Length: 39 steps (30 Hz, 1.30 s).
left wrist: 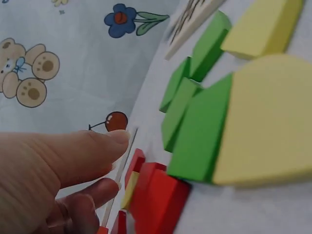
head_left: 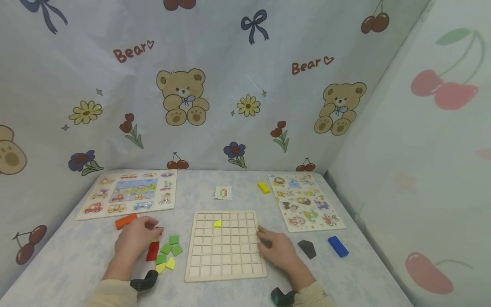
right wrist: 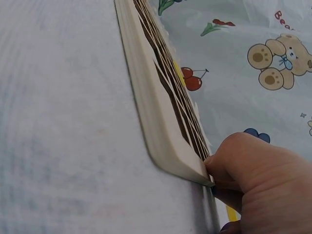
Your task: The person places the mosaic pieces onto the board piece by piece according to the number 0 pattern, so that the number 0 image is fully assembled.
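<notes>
Grid board (head_left: pixel 227 248), backdrop (head_left: pixel 224 85) behind ("Bear", twice)

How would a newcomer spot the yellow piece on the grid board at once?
Find the pale grid board on the table. Near its far edge, left of centre, lies the yellow piece, the only coloured piece on that board.

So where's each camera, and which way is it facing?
Head: on the head, facing forward and down at the grid board; left hand, right hand and sleeves show.
Left wrist: on that wrist, facing green pieces; left hand shows.
Right wrist: on that wrist, facing the grid board's edge; right hand shows.
Head and left wrist share the green pieces.
</notes>
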Each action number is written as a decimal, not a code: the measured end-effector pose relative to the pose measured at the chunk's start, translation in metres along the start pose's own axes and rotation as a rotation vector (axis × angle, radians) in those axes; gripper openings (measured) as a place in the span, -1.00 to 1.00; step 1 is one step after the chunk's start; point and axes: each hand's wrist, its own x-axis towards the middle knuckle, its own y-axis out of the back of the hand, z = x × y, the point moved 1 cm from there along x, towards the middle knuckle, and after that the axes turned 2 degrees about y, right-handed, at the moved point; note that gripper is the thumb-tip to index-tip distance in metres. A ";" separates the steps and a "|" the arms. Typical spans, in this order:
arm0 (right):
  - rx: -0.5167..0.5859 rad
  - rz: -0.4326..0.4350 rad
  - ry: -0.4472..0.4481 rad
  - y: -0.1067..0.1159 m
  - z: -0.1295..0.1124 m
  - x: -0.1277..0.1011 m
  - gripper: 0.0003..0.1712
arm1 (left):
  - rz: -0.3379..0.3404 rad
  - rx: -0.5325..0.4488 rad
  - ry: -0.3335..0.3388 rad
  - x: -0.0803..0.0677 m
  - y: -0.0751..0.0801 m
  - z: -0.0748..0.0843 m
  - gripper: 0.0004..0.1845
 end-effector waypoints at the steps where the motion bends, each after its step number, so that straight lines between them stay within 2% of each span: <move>1: 0.000 0.003 0.001 0.000 0.001 0.000 -0.57 | -0.010 0.018 0.003 0.001 -0.003 -0.001 -0.46; 6: -0.007 0.016 0.009 0.001 0.002 -0.002 -0.58 | 0.001 0.060 0.007 0.004 -0.013 0.002 -0.52; 11: -0.010 0.018 -0.002 0.001 0.004 -0.002 -0.58 | 0.017 0.065 -0.039 0.005 -0.020 0.012 -0.61; 15: -0.013 0.012 -0.008 0.001 0.005 -0.002 -0.58 | 0.008 0.059 -0.117 0.005 -0.027 0.029 -0.64; 22: 0.012 0.001 -0.013 0.004 0.004 -0.002 -0.58 | -0.057 0.035 -0.308 0.005 -0.048 0.081 -0.80; 26: 0.014 -0.010 -0.017 0.003 0.005 -0.001 -0.57 | -0.102 0.057 -0.379 0.008 -0.065 0.105 -0.86; 33: 0.031 -0.020 -0.016 0.001 0.005 -0.001 -0.57 | -0.173 0.060 -0.503 0.018 -0.096 0.122 -0.88; 39: 0.028 -0.011 0.000 0.000 0.003 -0.001 -0.57 | -0.215 0.094 -0.558 0.021 -0.108 0.133 -0.89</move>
